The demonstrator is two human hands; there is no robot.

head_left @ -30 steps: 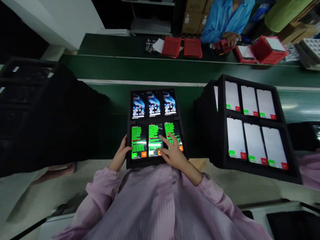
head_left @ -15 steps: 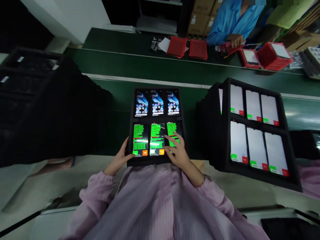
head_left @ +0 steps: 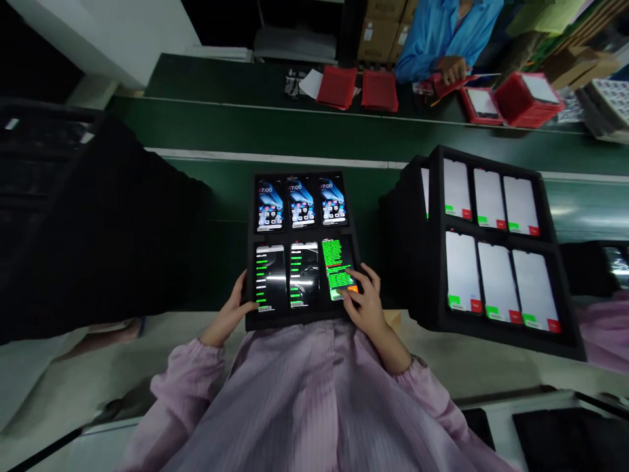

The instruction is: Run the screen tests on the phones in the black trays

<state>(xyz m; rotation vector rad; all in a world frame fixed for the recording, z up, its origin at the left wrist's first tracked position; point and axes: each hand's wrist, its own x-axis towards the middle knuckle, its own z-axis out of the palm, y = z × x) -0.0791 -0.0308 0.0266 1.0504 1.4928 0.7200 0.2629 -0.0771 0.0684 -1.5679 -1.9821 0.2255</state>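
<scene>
In front of me lies a black tray (head_left: 302, 321) with several phones in two rows. The far row, with a middle phone (head_left: 300, 202), shows home screens. In the near row, the left phone (head_left: 270, 269) and middle phone (head_left: 304, 269) show short lines on black, while the right phone (head_left: 333, 259) is filled with green text. My left hand (head_left: 230, 314) grips the tray's left edge, its thumb by the left phone's lower corner. Over the right phone, my right hand (head_left: 367, 303) has its fingers spread, a fingertip at the green button.
To the right stands a stack of black trays (head_left: 496, 239) holding white-screened phones. More dark trays (head_left: 142, 216) are piled on the left. Across the green bench (head_left: 275, 131), a person in a blue sleeve (head_left: 427, 46) handles red sleeves beside red packets (head_left: 337, 87).
The near row's left and middle screens went from dense green text to short lines on black. My right hand moved from the middle phone's side onto the right phone.
</scene>
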